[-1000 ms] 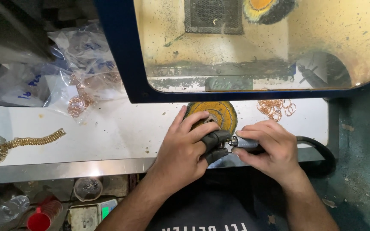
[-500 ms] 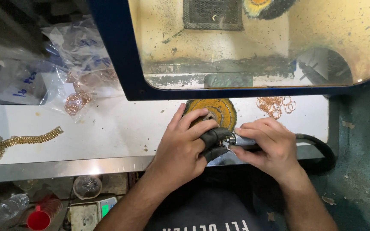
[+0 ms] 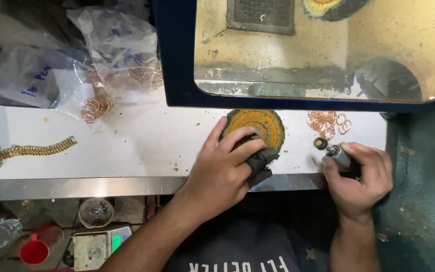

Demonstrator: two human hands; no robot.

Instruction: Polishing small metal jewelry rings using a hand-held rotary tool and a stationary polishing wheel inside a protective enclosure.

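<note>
My left hand [image 3: 227, 168] rests on the white bench, its fingers wearing dark finger guards and touching the edge of a round yellow polishing pad [image 3: 258, 126]. Whether it pinches a small piece I cannot tell. My right hand [image 3: 361, 176] grips a metal rotary handpiece [image 3: 336, 151], whose small tip [image 3: 320, 143] points left, just below a pile of thin copper-coloured rings [image 3: 328, 123]. The two hands are apart, with bare bench between them.
A blue-framed dusty clear shield [image 3: 298, 50] stands over the back of the bench. Plastic bags with copper-coloured rings [image 3: 106, 85] lie at the back left. A gold chain bracelet [image 3: 26, 151] lies at the left. Below the bench edge are a small scale [image 3: 99, 247] and a red cup [image 3: 33, 249].
My right hand has moved right with the handpiece, away from my left hand. Earlier both hands met in front of the yellow pad.
</note>
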